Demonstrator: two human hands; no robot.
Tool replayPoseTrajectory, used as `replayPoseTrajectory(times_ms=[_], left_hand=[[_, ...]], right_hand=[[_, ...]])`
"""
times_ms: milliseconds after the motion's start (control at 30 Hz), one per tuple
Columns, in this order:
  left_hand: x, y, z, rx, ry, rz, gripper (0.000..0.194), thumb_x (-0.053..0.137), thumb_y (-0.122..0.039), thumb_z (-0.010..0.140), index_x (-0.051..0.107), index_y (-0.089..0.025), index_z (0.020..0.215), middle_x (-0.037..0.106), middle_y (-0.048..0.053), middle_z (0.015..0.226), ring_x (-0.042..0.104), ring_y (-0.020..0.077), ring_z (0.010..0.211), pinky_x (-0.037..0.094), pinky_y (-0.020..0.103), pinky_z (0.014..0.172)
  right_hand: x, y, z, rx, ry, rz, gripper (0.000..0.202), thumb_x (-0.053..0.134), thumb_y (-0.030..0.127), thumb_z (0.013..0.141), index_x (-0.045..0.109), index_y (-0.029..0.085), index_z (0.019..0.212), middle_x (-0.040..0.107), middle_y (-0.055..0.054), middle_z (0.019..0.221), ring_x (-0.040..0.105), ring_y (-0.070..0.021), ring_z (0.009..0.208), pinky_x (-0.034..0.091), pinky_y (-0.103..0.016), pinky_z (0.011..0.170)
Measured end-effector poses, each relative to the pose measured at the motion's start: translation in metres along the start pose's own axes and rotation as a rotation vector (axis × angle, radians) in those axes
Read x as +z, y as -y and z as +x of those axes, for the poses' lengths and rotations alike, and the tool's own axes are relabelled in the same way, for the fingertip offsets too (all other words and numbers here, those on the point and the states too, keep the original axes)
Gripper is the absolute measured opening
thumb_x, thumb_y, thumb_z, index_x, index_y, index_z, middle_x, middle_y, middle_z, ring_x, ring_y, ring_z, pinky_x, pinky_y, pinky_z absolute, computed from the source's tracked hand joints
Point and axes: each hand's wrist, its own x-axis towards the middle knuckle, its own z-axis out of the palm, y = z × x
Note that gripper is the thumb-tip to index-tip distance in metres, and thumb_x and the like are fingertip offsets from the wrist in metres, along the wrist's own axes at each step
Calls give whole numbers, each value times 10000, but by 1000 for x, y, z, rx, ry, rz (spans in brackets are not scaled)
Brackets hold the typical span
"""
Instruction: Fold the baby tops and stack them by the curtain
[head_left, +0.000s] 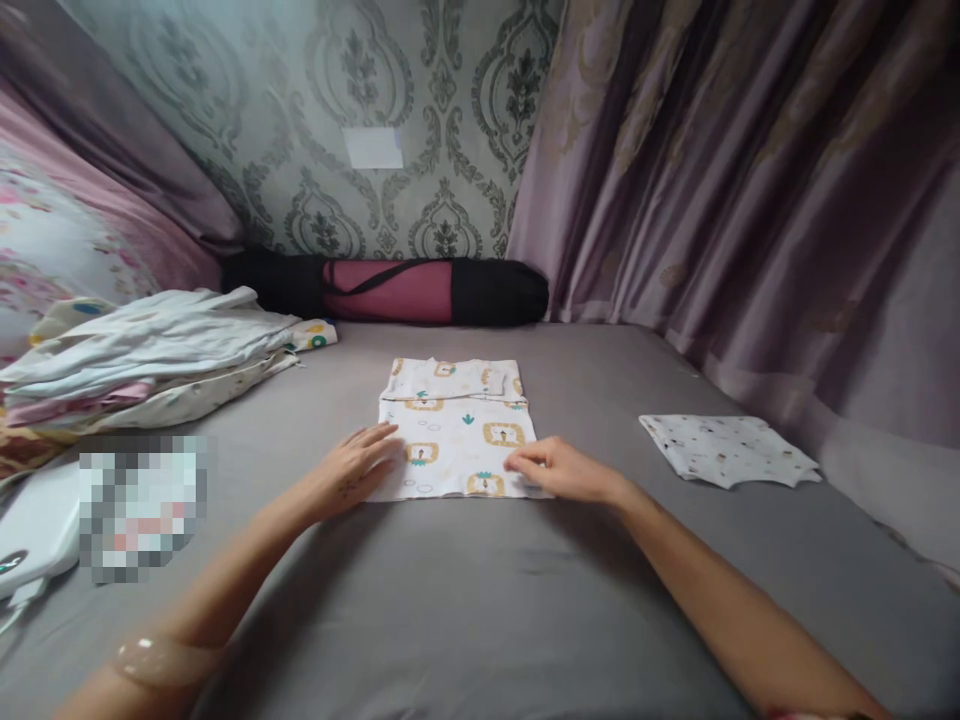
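Observation:
A white cloth (450,440) printed with yellow lion faces and green leaves lies flat in front of me, its far part folded over in a band. My left hand (358,468) rests at the cloth's left edge with its fingers stretched out, palm down. At the near right corner is my right hand (559,468), its fingers bent together on the cloth's edge; the fold between the fingertips is too small to make out clearly.
A folded, spotted white cloth (731,448) lies at the right on the grey sheet (465,620). Piled clothes (165,345) and a white device (41,525) with a cable are at the left. A black and maroon long bag (390,290) lies along the patterned wall.

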Motion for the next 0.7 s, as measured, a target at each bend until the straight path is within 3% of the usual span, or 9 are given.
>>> replayPoseTrajectory(times_ms=[133,233,367,500,700], left_hand=[[14,-13,26,16,13,-9,410,274,-387,1010,557,-233,1263,548,108,1388,460,244,1333,366,466,1114],[25,-12,34,-40,6,26,412,272,-390,1008,550,-219,1261,552,120,1379,476,246,1318,371,462,1108],[27,-9,30,-161,1,82,486,332,-484,982,509,-168,1307,496,170,1429,427,301,1354,344,525,1108],[23,-2,27,-176,-48,35,449,331,-471,986,504,-205,1305,522,132,1404,494,266,1290,391,460,1072],[29,43,55,-288,-291,-10,371,333,-290,938,545,-181,1222,615,135,1185,599,251,1055,479,406,921]], right_hand=[[-8,-25,59,167,-292,-99,299,452,293,910,698,164,802,643,12,701,559,-134,682,380,-219,633],[-14,-39,97,403,-382,-234,260,460,245,903,714,197,868,705,-18,835,612,-154,786,393,-215,665],[-16,-45,130,545,-416,-291,283,438,254,931,696,222,1041,717,-75,1045,646,-198,963,427,-240,742],[-11,-45,150,634,-417,-306,329,488,327,920,651,175,1162,666,-143,1192,630,-251,1081,457,-284,825],[-11,-47,167,704,-387,-302,435,548,325,863,612,124,1244,631,-200,1240,618,-281,1135,475,-312,869]])
